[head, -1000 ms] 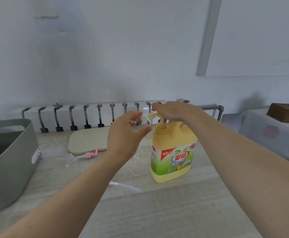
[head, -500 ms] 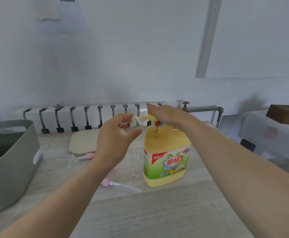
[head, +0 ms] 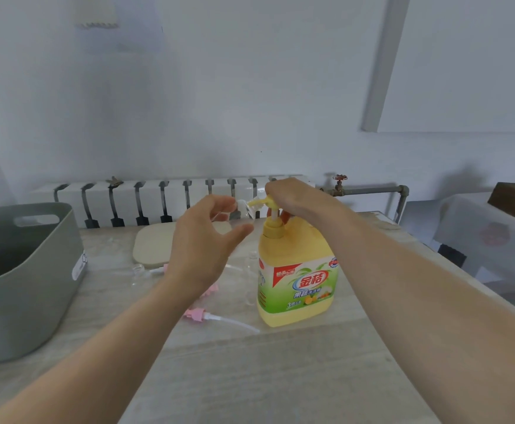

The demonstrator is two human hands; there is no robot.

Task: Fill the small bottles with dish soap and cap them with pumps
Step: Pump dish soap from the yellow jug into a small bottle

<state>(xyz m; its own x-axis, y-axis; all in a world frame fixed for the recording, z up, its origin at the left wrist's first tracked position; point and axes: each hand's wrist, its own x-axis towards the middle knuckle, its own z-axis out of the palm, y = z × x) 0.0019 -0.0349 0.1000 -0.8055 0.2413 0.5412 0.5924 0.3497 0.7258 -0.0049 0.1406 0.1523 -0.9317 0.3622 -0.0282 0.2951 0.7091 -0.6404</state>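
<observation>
Filling seems just underway: left fingers [head: 226,205] grasp a small bottle [head: 244,207], right fingers [head: 274,190] curl over the jug pump [head: 260,203]; pink pumps [head: 195,313] unfitted.

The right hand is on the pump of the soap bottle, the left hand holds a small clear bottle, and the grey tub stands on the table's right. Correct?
No: the head view shows the grey tub on the left of the table. The right hand is on the pump of the soap bottle; the left hand holds a small clear bottle.
</observation>
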